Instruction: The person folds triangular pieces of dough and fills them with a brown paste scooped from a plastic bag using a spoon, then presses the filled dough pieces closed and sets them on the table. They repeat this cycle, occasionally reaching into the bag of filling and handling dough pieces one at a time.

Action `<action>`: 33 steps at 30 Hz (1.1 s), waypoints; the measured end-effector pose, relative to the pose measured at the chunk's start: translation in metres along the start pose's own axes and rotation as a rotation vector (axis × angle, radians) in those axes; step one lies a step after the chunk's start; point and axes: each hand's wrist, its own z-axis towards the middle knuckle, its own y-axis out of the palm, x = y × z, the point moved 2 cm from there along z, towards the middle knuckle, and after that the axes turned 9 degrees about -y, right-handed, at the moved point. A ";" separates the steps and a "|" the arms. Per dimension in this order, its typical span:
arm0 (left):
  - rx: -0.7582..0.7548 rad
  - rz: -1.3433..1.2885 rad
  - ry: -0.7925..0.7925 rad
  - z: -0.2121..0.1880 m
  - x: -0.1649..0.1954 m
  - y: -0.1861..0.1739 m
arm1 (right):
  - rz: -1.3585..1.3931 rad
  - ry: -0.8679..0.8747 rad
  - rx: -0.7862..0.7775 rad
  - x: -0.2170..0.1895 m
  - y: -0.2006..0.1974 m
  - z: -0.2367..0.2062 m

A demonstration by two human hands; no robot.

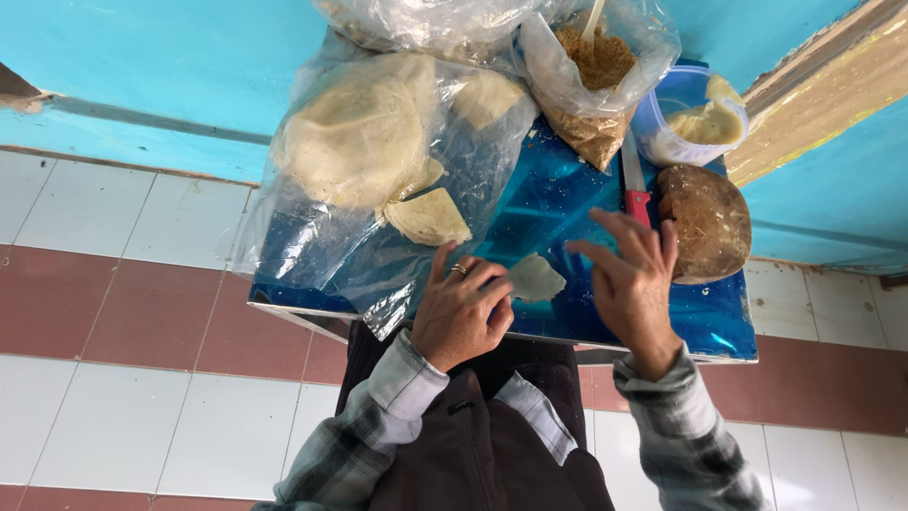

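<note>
Left hand point(461, 317): fingers pinch the near edge of a pale dough wedge point(535, 278), frame centre.
Right hand point(632, 284): fingers spread wide, holding nothing, just right of the wedge.
Wedge axis: long axis runs left to right; tip towards the right hand.
Surface: glossy blue tabletop point(719, 322), small, plastic-covered.
Room: turquoise wall point(142, 57); white and maroon tiles point(113, 322).
</note>
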 end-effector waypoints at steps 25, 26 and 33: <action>0.057 -0.018 -0.020 0.001 0.002 -0.007 | -0.047 -0.016 0.114 0.138 -0.014 0.076; 0.059 -0.030 -0.019 0.000 0.003 -0.009 | -0.121 -0.005 0.098 0.158 -0.011 0.082; 0.037 -0.040 0.030 0.002 0.004 -0.009 | -0.249 0.358 -0.415 0.274 0.016 0.109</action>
